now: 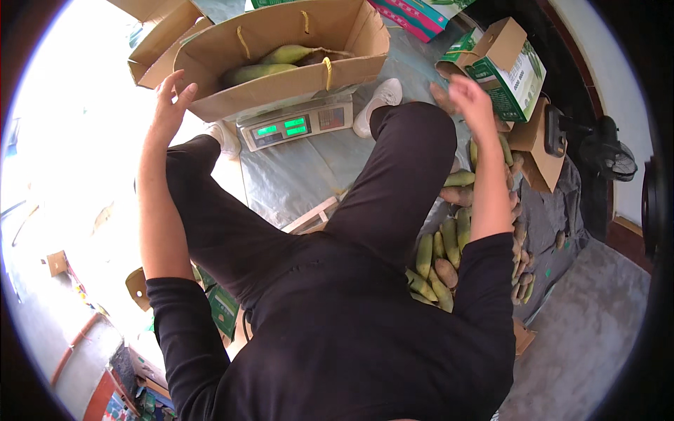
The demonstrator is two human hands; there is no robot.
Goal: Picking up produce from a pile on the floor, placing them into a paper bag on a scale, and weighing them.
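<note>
A large open cardboard box with yellow rope handles stands on a digital scale between my feet. Several long green radishes lie inside it. My left hand is at the box's left edge, thumb and fingers apart; whether it touches the cardboard I cannot tell. To the right of the box my right hand is raised with loosely bent fingers and nothing visible in them. Beneath and beside my right arm lies a spread of green radishes and brownish root vegetables.
A green and white carton with open flaps stands at the far right. Near it are a plain cardboard box and a black fan. Another open box is at the far left. Plastic sheeting covers the floor.
</note>
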